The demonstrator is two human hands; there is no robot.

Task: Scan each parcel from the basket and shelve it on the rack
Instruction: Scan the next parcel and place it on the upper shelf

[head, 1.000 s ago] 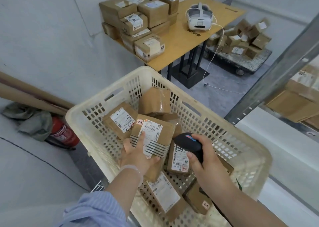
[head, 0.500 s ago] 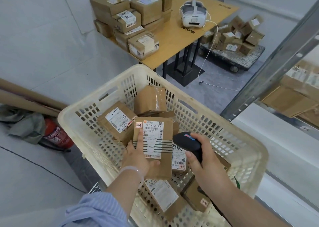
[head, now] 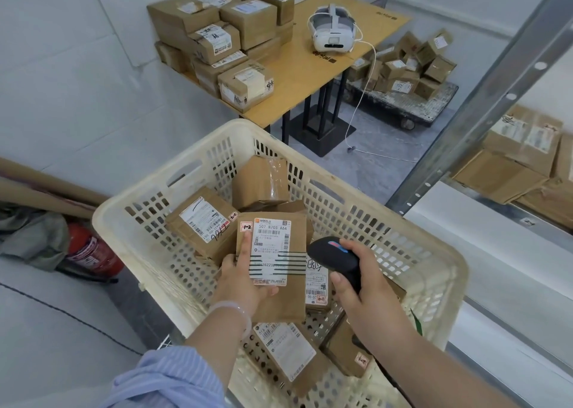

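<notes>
My left hand holds a brown cardboard parcel upright above the cream plastic basket, its white label facing me, forefinger stretched up the left edge. My right hand grips a black handheld scanner just right of the parcel, its head pointing at the label. Several more labelled parcels lie in the basket, one at the left and one at the bottom. The grey metal rack stands to the right, with cardboard parcels on its shelf.
A wooden table behind the basket carries stacked boxes and a white headset with a cable. A trolley of parcels stands beyond. A red fire extinguisher lies on the floor at the left.
My left hand has turned the parcel from tilted to upright and square to me. The scanner hand stays beside it, nearly unmoved.
</notes>
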